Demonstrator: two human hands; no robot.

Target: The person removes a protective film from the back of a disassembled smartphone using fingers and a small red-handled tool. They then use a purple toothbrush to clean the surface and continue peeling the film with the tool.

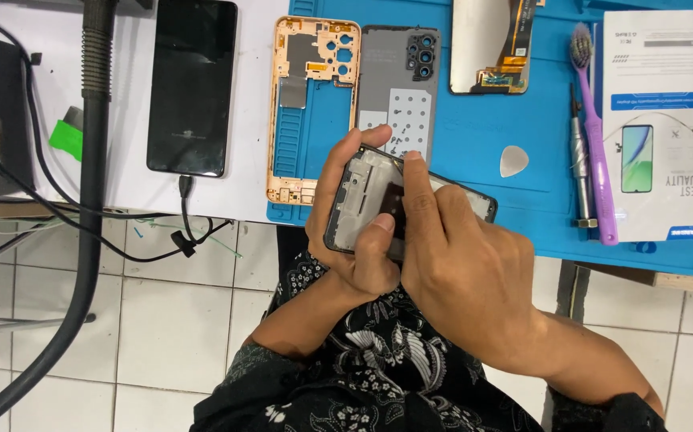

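Just off the near edge of the blue mat (474,136), held over the tiled floor (170,320): a dark phone frame (366,200), inner side up. Left hand (346,232) wrapped round its lower end, fingers closed on the edges, thumb laid across the inside. Right hand (458,264) over the frame's right part, index finger (417,188) pressing down onto a small dark piece inside, perhaps a sticker or a flex, too covered to tell; right hand grips nothing, only presses.

Likely light, stiff along the rim yet thin and easily bent or cracked in the middle; safest taken by the long edges, away from the exposed inner parts. Smooth hard plastic or metal, so somewhat slippery.

On the mat beyond the frame: an orange-gold mid frame (314,112) with cut-outs, a grey back cover (398,88) with camera holes, a screen panel (490,44) with a flex tail. Right of the frame: a white triangular pick (513,161), a purple toothbrush (594,136), a metal screwdriver (578,160), a white flat box (658,120). Left of the mat, on the white surface (250,160), a black phone (190,88) with a cable plugged in.
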